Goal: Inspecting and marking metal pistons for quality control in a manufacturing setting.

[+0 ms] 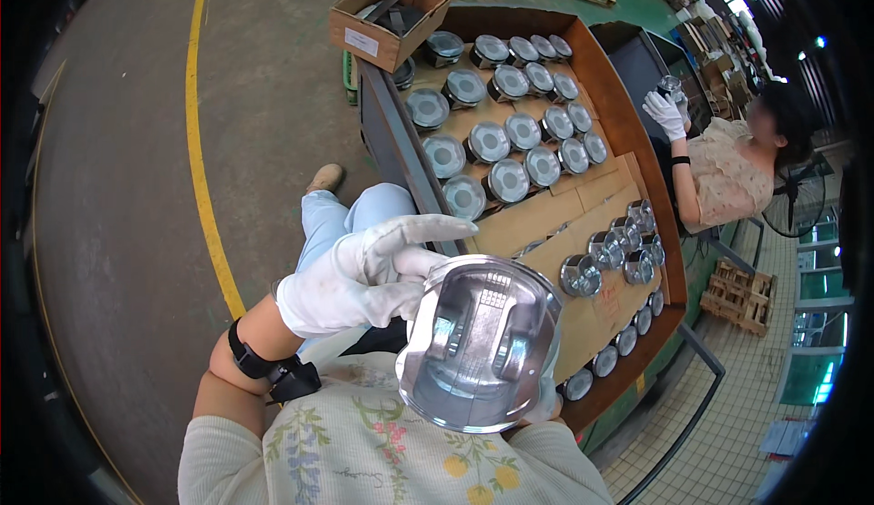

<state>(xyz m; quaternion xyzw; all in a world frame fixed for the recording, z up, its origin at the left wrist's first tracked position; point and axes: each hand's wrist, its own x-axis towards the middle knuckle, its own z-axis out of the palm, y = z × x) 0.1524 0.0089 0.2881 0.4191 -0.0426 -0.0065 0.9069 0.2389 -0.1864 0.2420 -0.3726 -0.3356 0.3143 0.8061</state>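
A shiny metal piston (482, 346) is held up close in front of my chest, its hollow underside partly facing me. My left hand (350, 273), in a white glove, is at its left edge. The index finger stretches out above the piston, while the thumb and another finger are spread near its rim; whether they touch it cannot be made out. My right hand (550, 398) supports the piston from behind at the lower right. Only a sliver of its glove shows, and its fingers are hidden.
Ahead stands a large bin with brown walls (628, 95), holding rows of pistons (489, 141) on cardboard (528, 227). A small wooden box (387, 36) rests on its far-left corner. At right, a co-worker (728, 168) in white gloves holds another piston (669, 85). A yellow line (193, 123) marks the floor.
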